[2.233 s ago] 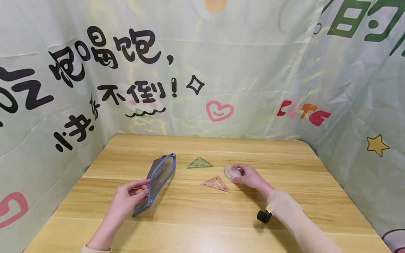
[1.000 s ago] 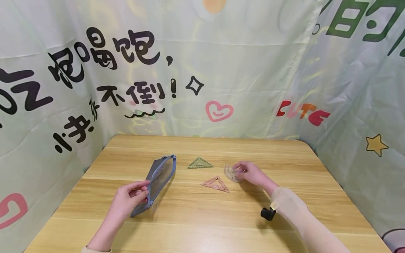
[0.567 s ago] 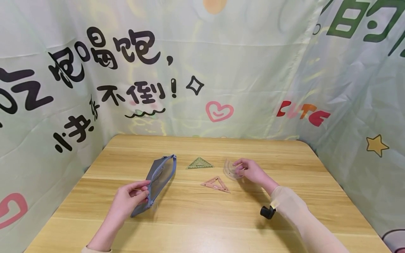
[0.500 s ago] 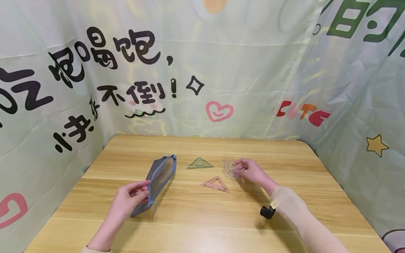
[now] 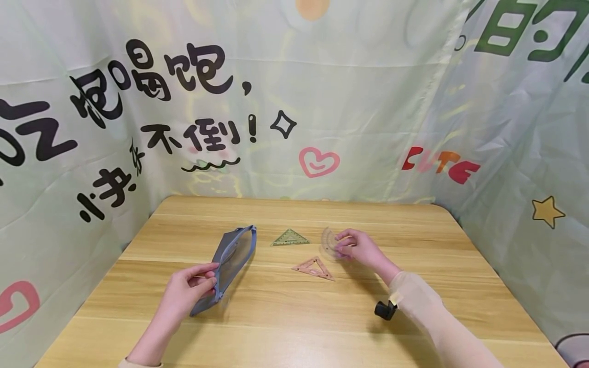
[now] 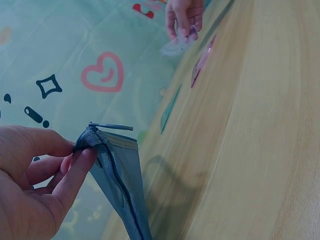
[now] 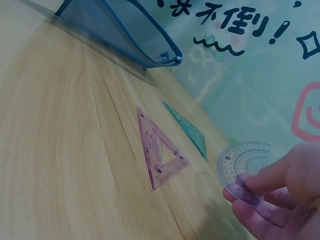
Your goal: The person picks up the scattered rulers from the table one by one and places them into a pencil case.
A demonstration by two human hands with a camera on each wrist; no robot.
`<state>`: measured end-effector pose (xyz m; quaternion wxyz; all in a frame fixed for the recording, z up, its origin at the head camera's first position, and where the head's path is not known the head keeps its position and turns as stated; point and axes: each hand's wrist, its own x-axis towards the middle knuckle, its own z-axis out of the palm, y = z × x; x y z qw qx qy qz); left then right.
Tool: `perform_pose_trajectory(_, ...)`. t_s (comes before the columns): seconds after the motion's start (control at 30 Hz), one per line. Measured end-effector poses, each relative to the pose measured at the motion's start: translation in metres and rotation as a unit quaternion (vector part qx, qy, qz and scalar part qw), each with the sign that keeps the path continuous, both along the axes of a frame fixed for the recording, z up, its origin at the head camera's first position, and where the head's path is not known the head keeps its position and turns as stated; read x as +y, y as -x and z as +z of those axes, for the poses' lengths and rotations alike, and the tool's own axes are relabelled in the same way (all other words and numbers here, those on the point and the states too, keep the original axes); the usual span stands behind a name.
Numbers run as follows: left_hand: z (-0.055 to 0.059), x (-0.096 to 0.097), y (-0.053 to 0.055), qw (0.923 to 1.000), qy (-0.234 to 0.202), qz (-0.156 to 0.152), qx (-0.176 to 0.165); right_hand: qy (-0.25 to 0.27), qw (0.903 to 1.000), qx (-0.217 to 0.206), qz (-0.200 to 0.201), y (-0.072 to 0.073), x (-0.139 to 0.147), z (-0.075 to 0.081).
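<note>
My left hand [image 5: 188,286] pinches the upper edge of a blue zippered pouch [image 5: 234,260], which stands on its side with its mouth facing right. In the left wrist view the thumb and fingers grip the pouch by its zipper end [image 6: 92,140]. My right hand [image 5: 363,250] holds a clear protractor [image 5: 329,242] between thumb and fingers, raised above the table; its scale shows in the right wrist view. Flat on the wood lie a green set square [image 5: 290,238] and, nearer to me, a pink set square [image 5: 314,269]. Both lie between the pouch and the protractor.
A wooden table [image 5: 294,322] carries everything. Printed fabric [image 5: 368,102] hangs behind it and along both sides. A small black camera [image 5: 385,309] sticks out from the right wrist just over the tabletop.
The protractor has shifted slightly away from me and to the left with my right hand, turning in its fingers. The left hand, pouch and both set squares stay put.
</note>
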<state>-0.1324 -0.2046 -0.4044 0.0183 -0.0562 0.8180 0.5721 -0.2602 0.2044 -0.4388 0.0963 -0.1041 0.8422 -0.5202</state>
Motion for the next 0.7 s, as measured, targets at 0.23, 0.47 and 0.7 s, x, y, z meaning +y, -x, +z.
perform_pose_trajectory(0.23, 0.001, 0.0, -0.001, 1.0, -0.001, 0.002, 0.0, 0.023, 0.9996, -0.012, -0.011, -0.003, -0.008, 0.002)
perform_pose_trajectory(0.47, 0.0, 0.0, 0.0, 1.0, 0.0, 0.003, -0.001, 0.009, 0.9997, 0.002, -0.022, -0.004, -0.017, 0.002)
perform_pose_trajectory(0.7, 0.0, 0.001, -0.001, 1.0, -0.002, 0.004, -0.001, -0.01, 0.9997, 0.013, -0.016, -0.005, -0.028, 0.003)
